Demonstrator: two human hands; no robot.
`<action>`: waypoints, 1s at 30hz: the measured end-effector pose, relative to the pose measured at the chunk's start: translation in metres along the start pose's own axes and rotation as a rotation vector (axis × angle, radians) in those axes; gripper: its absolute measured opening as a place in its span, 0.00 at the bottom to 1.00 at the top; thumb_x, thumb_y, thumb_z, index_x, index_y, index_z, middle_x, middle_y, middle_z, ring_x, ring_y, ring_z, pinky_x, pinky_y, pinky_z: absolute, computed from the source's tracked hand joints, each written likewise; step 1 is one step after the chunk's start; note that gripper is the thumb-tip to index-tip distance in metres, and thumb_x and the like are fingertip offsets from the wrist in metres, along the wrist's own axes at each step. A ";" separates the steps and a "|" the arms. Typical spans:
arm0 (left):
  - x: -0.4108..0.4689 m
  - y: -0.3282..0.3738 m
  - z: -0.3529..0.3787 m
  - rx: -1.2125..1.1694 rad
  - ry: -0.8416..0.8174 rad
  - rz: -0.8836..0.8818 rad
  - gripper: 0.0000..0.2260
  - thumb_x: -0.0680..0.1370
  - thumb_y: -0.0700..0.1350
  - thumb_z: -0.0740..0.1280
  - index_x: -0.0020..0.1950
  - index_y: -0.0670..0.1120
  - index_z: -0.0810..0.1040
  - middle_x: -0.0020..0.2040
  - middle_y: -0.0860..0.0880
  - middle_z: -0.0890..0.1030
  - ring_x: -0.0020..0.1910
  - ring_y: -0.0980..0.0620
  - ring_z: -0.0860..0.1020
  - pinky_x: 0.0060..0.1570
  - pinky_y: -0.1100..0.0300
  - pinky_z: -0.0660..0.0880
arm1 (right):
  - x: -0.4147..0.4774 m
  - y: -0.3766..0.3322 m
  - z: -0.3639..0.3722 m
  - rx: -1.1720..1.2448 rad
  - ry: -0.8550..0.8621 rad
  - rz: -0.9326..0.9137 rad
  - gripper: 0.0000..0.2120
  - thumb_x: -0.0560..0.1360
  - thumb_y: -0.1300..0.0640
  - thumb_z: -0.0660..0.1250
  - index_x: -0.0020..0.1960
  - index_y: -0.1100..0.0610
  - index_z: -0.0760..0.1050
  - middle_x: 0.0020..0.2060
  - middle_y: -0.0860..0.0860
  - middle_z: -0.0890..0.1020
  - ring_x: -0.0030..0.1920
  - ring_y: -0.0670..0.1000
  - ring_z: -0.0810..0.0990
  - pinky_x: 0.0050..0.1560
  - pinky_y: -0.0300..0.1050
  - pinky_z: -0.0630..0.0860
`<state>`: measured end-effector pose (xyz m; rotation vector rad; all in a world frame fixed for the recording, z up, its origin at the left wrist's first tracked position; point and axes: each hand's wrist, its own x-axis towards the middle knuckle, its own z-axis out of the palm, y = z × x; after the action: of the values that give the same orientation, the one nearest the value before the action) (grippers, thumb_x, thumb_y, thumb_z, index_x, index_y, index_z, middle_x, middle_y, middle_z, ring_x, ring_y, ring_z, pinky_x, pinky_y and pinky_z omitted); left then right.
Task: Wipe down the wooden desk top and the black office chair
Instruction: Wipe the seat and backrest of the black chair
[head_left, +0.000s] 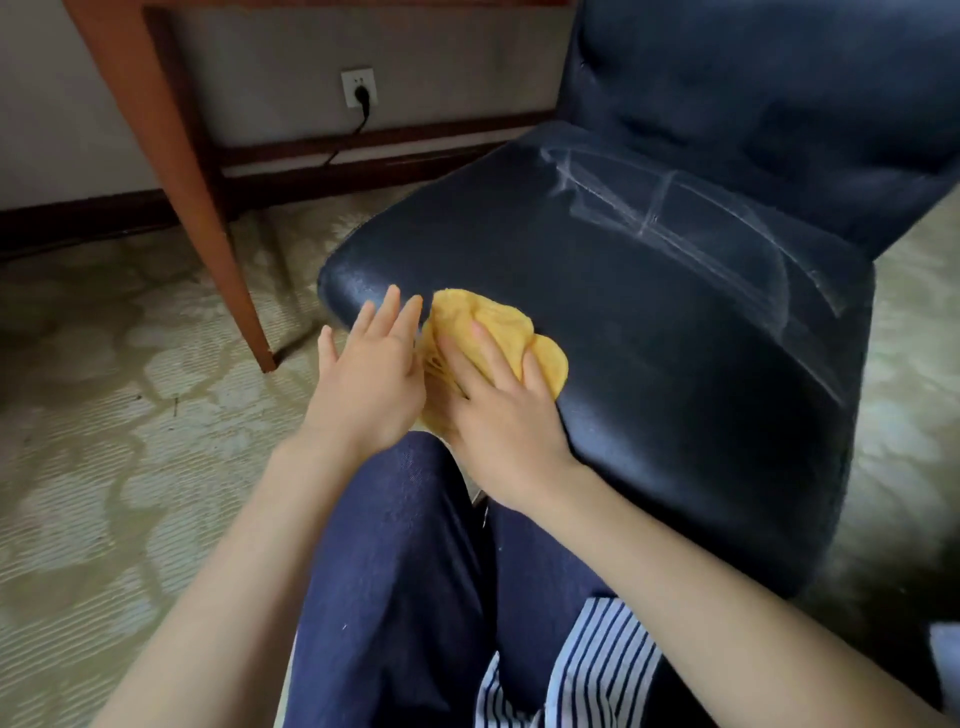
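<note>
head: right hand flat on cloth; left hand relaxed; chair backrest far right.

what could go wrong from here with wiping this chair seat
1. The yellow cloth is bunched under the right hand, so it may smear instead of clean; whitish streaks already mark the seat near the backrest.
2. The cloth sits at the seat's front edge and might slip onto the carpet.
</note>
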<state>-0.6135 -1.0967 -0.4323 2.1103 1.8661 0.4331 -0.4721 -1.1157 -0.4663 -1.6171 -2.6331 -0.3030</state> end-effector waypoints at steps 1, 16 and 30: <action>-0.001 0.001 0.002 -0.006 -0.009 0.005 0.26 0.81 0.40 0.53 0.78 0.49 0.50 0.79 0.50 0.47 0.77 0.48 0.46 0.71 0.41 0.43 | -0.014 0.003 -0.002 -0.030 -0.005 -0.007 0.22 0.76 0.51 0.62 0.70 0.43 0.67 0.77 0.47 0.53 0.77 0.57 0.47 0.66 0.59 0.57; -0.020 0.043 0.053 0.186 -0.072 0.077 0.30 0.79 0.61 0.42 0.77 0.50 0.36 0.78 0.48 0.37 0.76 0.46 0.37 0.69 0.38 0.37 | -0.159 0.057 -0.020 -0.094 -0.037 0.204 0.26 0.75 0.44 0.53 0.73 0.43 0.61 0.73 0.49 0.66 0.73 0.57 0.62 0.59 0.62 0.70; -0.016 0.031 0.067 0.316 0.031 0.137 0.38 0.71 0.67 0.27 0.76 0.48 0.34 0.77 0.45 0.38 0.76 0.43 0.40 0.69 0.36 0.41 | -0.071 0.134 -0.034 0.493 0.022 0.526 0.18 0.81 0.47 0.53 0.69 0.38 0.65 0.69 0.43 0.68 0.70 0.46 0.62 0.63 0.47 0.59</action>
<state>-0.5602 -1.1173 -0.4819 2.4584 1.9200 0.2098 -0.3232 -1.1254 -0.4230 -1.9815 -1.9323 0.3178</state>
